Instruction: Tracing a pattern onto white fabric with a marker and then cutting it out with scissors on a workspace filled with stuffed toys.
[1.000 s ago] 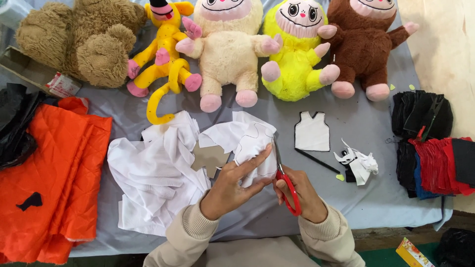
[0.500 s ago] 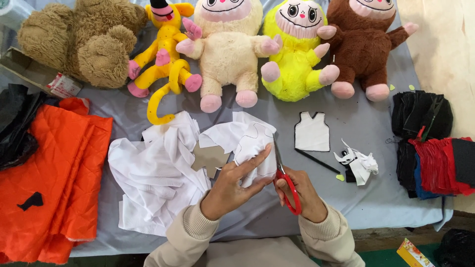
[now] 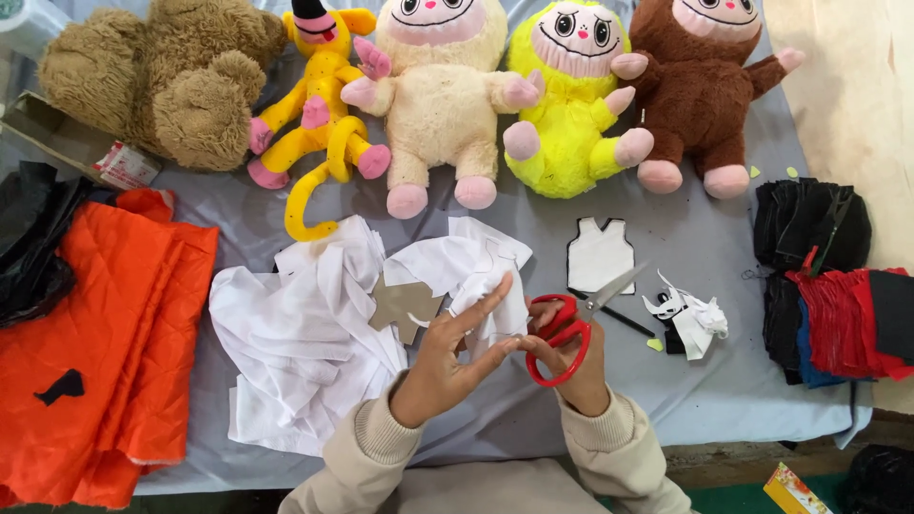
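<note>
While our left hand [image 3: 447, 357] pinched the white cloth piece [image 3: 495, 305] | right hand [image 3: 566, 357] gripped red scissors [image 3: 562, 333] just beside | cloth judged light, limp; best held at its edge near the blades.

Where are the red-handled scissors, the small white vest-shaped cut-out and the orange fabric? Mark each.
red-handled scissors [image 3: 562, 335], head view, on the red handle loop.
small white vest-shaped cut-out [image 3: 601, 255], head view, on its middle.
orange fabric [image 3: 100, 314], head view, on the flat folded part.

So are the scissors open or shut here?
Open: the scissors in the right hand show blades slightly parted, the red handle loops spread apart.
</note>
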